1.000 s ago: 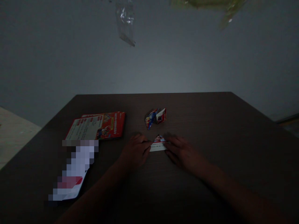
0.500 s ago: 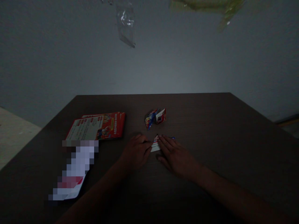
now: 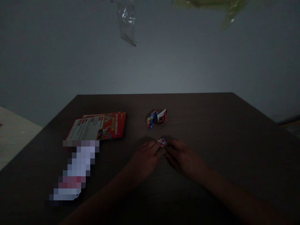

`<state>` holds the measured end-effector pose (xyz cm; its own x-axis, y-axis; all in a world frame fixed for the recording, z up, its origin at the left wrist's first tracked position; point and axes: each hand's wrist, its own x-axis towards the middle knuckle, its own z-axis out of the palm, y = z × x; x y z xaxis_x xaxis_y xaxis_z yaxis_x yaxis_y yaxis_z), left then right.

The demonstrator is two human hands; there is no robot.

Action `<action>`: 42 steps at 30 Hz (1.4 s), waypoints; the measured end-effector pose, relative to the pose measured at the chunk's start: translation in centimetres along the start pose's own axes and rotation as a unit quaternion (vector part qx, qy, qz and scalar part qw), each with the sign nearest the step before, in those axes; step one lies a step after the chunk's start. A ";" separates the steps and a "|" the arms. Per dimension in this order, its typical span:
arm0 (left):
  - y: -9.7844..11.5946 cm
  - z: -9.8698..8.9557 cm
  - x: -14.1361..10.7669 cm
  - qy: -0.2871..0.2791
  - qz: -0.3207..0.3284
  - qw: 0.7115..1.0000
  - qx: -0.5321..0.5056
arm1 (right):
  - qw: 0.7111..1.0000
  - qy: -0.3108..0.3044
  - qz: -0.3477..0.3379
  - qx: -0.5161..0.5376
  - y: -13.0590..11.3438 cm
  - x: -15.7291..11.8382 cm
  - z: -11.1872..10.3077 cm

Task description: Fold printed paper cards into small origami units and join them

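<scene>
A small piece of printed paper lies at the middle of the dark table, mostly covered by fingers. My left hand grips its left side, fingers pressed together. From the right, my right hand closes its fingers on the other side of the paper. Just beyond the hands stands a folded paper piece in blue, red and yellow, touching or very near a white and red folded part.
Red printed booklets or packs are stacked at the left of the table. Nearer me lies a pale, blurred-out item. Behind the table rises a grey wall with a clear plastic pouch.
Both hands have closed in around the paper, and less of it shows. My right hand's fingers, flat on it before, are now bent at its edge. My left hand has shifted slightly right.
</scene>
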<state>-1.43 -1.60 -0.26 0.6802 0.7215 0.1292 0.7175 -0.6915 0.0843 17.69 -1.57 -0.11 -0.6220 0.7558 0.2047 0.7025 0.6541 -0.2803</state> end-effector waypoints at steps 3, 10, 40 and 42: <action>0.5 0.3 0.0 0.008 0.006 1.000 0.010 | 1.000 -0.002 0.005 -0.025 -0.4 -0.3 0.0; 0.5 0.1 0.0 -0.008 -0.004 1.000 0.012 | 0.994 -0.006 0.049 -0.093 -0.3 -0.5 0.4; 0.6 -0.2 0.3 -0.024 -0.012 1.000 0.008 | 0.997 -0.036 0.002 -0.075 1.3 0.3 -0.4; 0.6 -0.3 0.2 -0.019 -0.014 1.000 0.008 | 0.996 -0.035 0.001 -0.083 1.3 -0.4 -0.6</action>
<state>-0.84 -1.88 0.09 0.6644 0.7420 0.0896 0.7387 -0.6702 0.0717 19.07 -0.99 -0.03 -0.6391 0.7567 0.1375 0.7476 0.6532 -0.1197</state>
